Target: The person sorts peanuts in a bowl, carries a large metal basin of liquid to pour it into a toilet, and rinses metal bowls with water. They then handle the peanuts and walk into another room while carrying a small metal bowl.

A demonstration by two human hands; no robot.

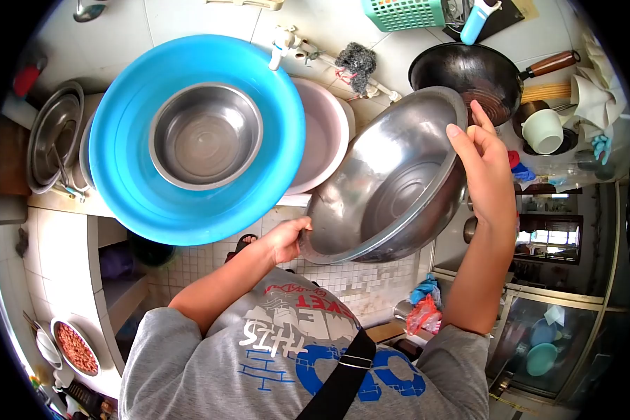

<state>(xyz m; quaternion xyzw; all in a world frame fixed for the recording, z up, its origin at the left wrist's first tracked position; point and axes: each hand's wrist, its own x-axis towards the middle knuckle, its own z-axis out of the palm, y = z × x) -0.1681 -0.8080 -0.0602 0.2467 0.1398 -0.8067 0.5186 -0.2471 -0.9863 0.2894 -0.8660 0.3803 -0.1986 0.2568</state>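
A large stainless steel basin (378,164) is tilted in the air, its hollow side turned toward me. My left hand (287,239) grips its lower left rim, thumb over the edge. At the upper right rim is my right hand (481,157), the thumb on the edge and the fingers behind, partly hidden by the metal. Left of it sits a wide blue plastic basin (122,168), with a smaller steel bowl (206,136) lying inside. A pale pink basin (322,140) shows partly behind the blue one, beneath the faucet (281,45).
A black wok (462,66) with a wooden handle stands at the upper right, near a white cup (542,131). Steel bowls (56,136) lean at the left. A bowl of reddish nuts or beans (75,348) is at lower left. A glass-door cabinet (546,343) stands to the right.
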